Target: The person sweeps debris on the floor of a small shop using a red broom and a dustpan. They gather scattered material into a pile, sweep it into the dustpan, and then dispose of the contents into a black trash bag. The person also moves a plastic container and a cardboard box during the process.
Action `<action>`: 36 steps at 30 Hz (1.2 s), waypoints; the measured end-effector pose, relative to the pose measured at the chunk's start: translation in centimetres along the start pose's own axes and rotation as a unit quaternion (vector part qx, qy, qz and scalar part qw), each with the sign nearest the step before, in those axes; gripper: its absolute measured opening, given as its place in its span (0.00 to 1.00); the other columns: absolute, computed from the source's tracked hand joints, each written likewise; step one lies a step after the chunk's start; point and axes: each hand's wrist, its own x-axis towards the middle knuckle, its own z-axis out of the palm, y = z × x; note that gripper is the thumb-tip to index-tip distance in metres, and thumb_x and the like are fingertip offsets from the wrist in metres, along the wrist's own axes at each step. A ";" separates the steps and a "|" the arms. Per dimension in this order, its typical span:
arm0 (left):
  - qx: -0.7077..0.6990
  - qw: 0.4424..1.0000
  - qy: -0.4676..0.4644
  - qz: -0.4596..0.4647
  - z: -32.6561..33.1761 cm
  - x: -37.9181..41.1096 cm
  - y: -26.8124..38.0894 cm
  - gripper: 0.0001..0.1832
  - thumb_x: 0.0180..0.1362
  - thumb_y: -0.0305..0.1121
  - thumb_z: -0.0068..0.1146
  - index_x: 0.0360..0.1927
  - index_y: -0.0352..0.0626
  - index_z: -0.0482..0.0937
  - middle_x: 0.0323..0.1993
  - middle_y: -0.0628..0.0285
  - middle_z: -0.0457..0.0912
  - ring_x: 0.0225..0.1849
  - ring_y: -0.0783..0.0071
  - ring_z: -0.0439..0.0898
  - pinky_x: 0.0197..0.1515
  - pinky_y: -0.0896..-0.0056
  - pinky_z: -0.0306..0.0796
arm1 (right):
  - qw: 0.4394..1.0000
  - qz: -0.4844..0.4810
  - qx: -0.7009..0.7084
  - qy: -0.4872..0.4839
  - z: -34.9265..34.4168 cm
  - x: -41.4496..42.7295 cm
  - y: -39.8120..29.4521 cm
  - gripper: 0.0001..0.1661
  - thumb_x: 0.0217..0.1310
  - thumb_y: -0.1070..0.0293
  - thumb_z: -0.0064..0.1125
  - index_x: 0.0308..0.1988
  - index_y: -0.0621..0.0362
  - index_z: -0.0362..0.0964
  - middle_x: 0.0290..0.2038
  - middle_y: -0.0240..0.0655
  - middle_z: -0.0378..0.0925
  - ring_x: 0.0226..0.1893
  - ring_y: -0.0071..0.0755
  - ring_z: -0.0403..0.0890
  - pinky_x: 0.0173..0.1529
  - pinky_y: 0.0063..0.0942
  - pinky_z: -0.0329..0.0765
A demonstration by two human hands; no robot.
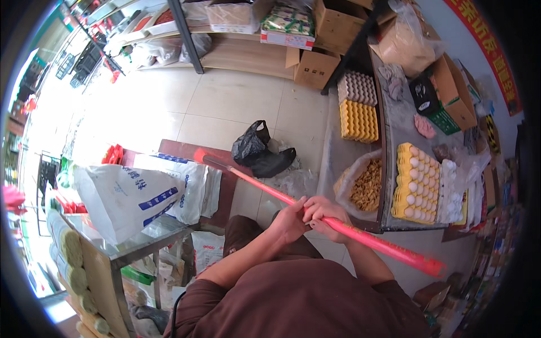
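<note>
Both hands are on a long red pole (380, 245) that slants across in front of my body. My right hand (327, 214) wraps around its thicker part, just beside my left hand (290, 222), whose fingers close on the shaft. The near end points to the lower right. At the far end are a dark section and a blurred orange-red tip (200, 155), near white printed sacks (190, 190). What the tip is, I cannot tell. On the tiled floor beyond the pole lies a black plastic bag (252, 145) with a dark boot-like item (274, 164) against it.
To the left, a large white sack (122, 198) leans over a metal-edged table (148, 243). At right, a counter (389, 122) bears a tray of eggs (416, 186); an open bag of brown dried pieces (365, 186) and stacked egg trays (358, 120) stand below it. Shelving (249, 53) spans the back.
</note>
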 end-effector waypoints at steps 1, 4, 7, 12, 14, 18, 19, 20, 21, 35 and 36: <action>0.067 0.997 0.018 -0.023 -0.1 -0.2 0.4 0.19 0.63 0.46 0.41 0.34 0.39 0.71 0.30 0.57 0.75 0.32 0.69 0.74 0.38 0.67 0.68 | 0.997 0.031 0.060 0.030 0.1 -0.6 0.0 0.11 0.53 0.72 0.55 0.21 0.57 0.63 0.27 0.34 0.73 0.34 0.36 0.73 0.42 0.31 0.70; 0.433 0.899 0.031 -0.056 0.0 -1.4 3.0 0.21 0.62 0.46 0.43 0.25 0.39 0.73 0.21 0.61 0.75 0.25 0.74 0.73 0.31 0.72 0.67 | 0.976 0.066 0.149 0.143 1.0 -1.7 -1.5 0.19 0.60 0.62 0.50 0.19 0.58 0.59 0.20 0.32 0.64 0.28 0.29 0.67 0.27 0.24 0.71; 0.619 0.784 0.000 -0.053 -0.2 -1.7 6.3 0.23 0.62 0.43 0.44 0.17 0.38 0.73 0.13 0.66 0.73 0.19 0.81 0.70 0.25 0.77 0.64 | 0.914 0.137 0.192 0.331 3.0 -2.4 -3.3 0.22 0.61 0.60 0.49 0.17 0.58 0.57 0.19 0.32 0.61 0.24 0.28 0.64 0.21 0.22 0.71; 0.672 0.706 -0.223 0.003 0.8 -0.9 8.0 0.11 0.55 0.33 0.51 0.36 0.36 0.72 0.27 0.61 0.77 0.30 0.77 0.75 0.34 0.75 0.68 | 0.833 0.274 0.043 0.479 7.9 -4.9 -6.1 0.19 0.61 0.66 0.44 0.17 0.61 0.59 0.20 0.34 0.63 0.19 0.25 0.66 0.18 0.22 0.71; 0.681 0.653 -0.332 -0.019 1.2 -0.4 7.2 0.24 0.46 0.26 0.55 0.50 0.39 0.66 0.44 0.56 0.74 0.44 0.67 0.75 0.45 0.70 0.68 | 0.775 0.328 -0.025 0.540 10.2 -5.1 -6.5 0.19 0.61 0.66 0.45 0.18 0.62 0.60 0.20 0.35 0.64 0.20 0.26 0.68 0.21 0.24 0.71; 0.634 0.587 -0.502 0.040 2.4 -0.7 3.4 0.25 0.43 0.24 0.57 0.48 0.42 0.68 0.47 0.55 0.69 0.50 0.59 0.69 0.50 0.65 0.64 | 0.650 0.404 -0.127 0.632 13.9 -7.8 -4.1 0.15 0.61 0.65 0.46 0.23 0.61 0.66 0.22 0.34 0.67 0.23 0.28 0.70 0.31 0.25 0.70; 0.616 0.590 -0.521 0.015 2.7 -0.3 2.5 0.25 0.42 0.24 0.58 0.47 0.43 0.68 0.47 0.55 0.68 0.51 0.58 0.68 0.51 0.64 0.63 | 0.616 0.427 -0.177 0.638 14.7 -8.9 -3.1 0.14 0.61 0.66 0.46 0.23 0.60 0.66 0.22 0.33 0.67 0.23 0.28 0.70 0.33 0.25 0.70; 0.599 0.591 -0.539 -0.009 2.9 -0.3 1.7 0.25 0.41 0.24 0.58 0.47 0.44 0.69 0.46 0.55 0.68 0.51 0.57 0.67 0.52 0.63 0.63 | 0.626 0.425 -0.212 0.618 15.6 -11.4 -1.6 0.10 0.61 0.65 0.49 0.29 0.60 0.67 0.25 0.35 0.68 0.26 0.26 0.69 0.34 0.26 0.70; 0.602 0.583 -0.544 0.043 2.5 -0.3 0.7 0.24 0.41 0.25 0.59 0.45 0.44 0.69 0.45 0.55 0.68 0.49 0.57 0.67 0.50 0.64 0.63 | 0.634 0.413 -0.233 0.611 16.4 -13.6 0.1 0.10 0.60 0.66 0.49 0.29 0.60 0.67 0.25 0.34 0.67 0.26 0.25 0.68 0.33 0.26 0.69; 0.556 0.653 -0.505 0.098 -0.6 1.5 -5.6 0.07 0.50 0.23 0.56 0.22 0.37 0.69 0.17 0.59 0.69 0.21 0.65 0.69 0.28 0.72 0.65 | 0.538 0.176 -0.121 0.815 19.2 -20.3 17.2 0.13 0.45 0.79 0.55 0.16 0.60 0.60 0.14 0.27 0.59 0.19 0.17 0.61 0.21 0.21 0.59; 0.586 0.637 -0.495 0.070 0.5 1.2 -5.6 0.07 0.50 0.23 0.56 0.22 0.37 0.70 0.18 0.58 0.70 0.22 0.65 0.70 0.29 0.71 0.65 | 0.654 0.345 -0.023 0.673 19.5 -24.0 17.4 0.13 0.45 0.78 0.55 0.16 0.60 0.60 0.13 0.28 0.58 0.17 0.18 0.61 0.21 0.22 0.58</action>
